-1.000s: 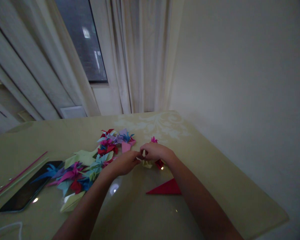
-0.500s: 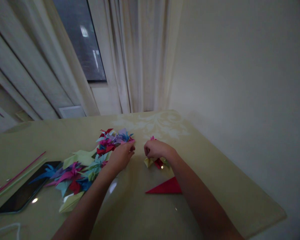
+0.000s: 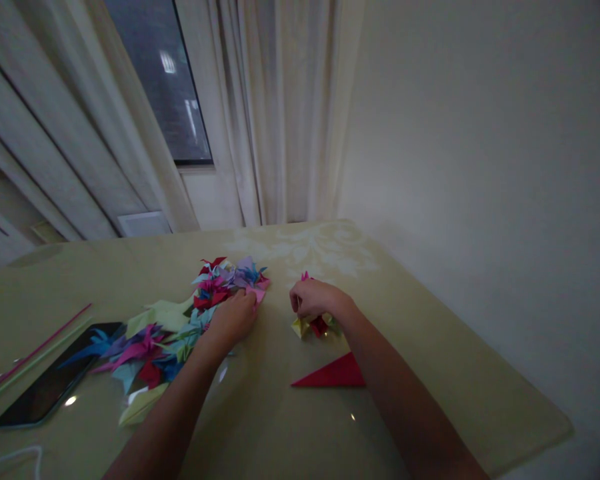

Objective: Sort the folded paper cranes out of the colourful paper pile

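My left hand [image 3: 234, 317] rests on the right edge of a heap of folded paper figures [image 3: 180, 320] in pink, blue, purple, red and green, its fingertips closed on a pink paper piece [image 3: 256, 295]. My right hand [image 3: 314, 299] is curled shut above a small cluster of yellow and red folded paper [image 3: 311, 327], with a bit of pink paper [image 3: 305, 275] showing behind it. What its fingers pinch is too small to name. A red paper triangle [image 3: 333, 375] lies flat just in front of my right forearm.
A dark phone [image 3: 50, 383] lies at the left of the yellowish glossy table [image 3: 430, 347], with thin pink and green sticks [image 3: 35, 353] beside it and a white cable [image 3: 10, 457] at the bottom left. Curtains and a window stand behind; a wall runs along the right.
My hands, joined over the yellow paper a second ago, have parted. The left hand moved left onto the heap and took the pink piece. The right hand stayed over the yellow and red cluster.
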Motion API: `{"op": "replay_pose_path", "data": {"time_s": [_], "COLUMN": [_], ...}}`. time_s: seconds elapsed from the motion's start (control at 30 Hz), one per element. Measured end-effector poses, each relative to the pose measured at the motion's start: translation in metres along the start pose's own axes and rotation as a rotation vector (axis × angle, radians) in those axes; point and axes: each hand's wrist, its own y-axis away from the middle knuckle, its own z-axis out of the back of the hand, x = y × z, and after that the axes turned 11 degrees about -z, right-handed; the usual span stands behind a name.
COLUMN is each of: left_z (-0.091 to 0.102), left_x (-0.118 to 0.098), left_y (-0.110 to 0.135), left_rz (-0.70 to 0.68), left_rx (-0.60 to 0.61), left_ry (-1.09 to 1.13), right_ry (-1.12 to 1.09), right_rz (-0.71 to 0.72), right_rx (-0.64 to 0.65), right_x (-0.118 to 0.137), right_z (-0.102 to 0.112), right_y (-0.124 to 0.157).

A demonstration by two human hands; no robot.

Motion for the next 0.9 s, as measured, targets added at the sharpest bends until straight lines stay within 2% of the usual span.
{"op": "replay_pose_path", "data": {"time_s": [0.13, 0.3, 0.53, 0.6, 0.73, 0.8, 0.9], "left_z": [-0.001, 0.000, 0.013, 0.021, 0.037, 0.041, 0.042], "left_x": [0.004, 0.006, 0.004, 0.001, -0.007, -0.009, -0.008], "left_y": [-0.002, -0.002, 0.001, 0.002, 0.006, 0.008, 0.008], "left_rz": [0.003, 0.014, 0.030, -0.039, -0.293, -0.340, -0.346], "left_rx": [-0.003, -0.004, -0.052, -0.116, -0.282, -0.330, -0.357], "left_ry": [0.037, 0.076, 0.066, 0.172, 0.594, 0.680, 0.749], "right_ry": [-0.004, -0.035, -0.125, -0.200, -0.318, -0.356, -0.397], "right_rz": [-0.038, -0.071, -0.041, 0.012, 0.174, 0.217, 0.205], "right_rx": [-0.037, -0.184, -0.322, -0.401, -0.545, -0.557, -0.571], "right_x": [0.001, 0.004, 0.008, 0.009, 0.011, 0.013, 0.015], "right_z": [0.003, 0.006, 0.007, 0.008, 0.015, 0.019, 0.025], "right_y": [0.004, 0.008, 0.007, 0.007, 0.010, 0.013, 0.019]}}
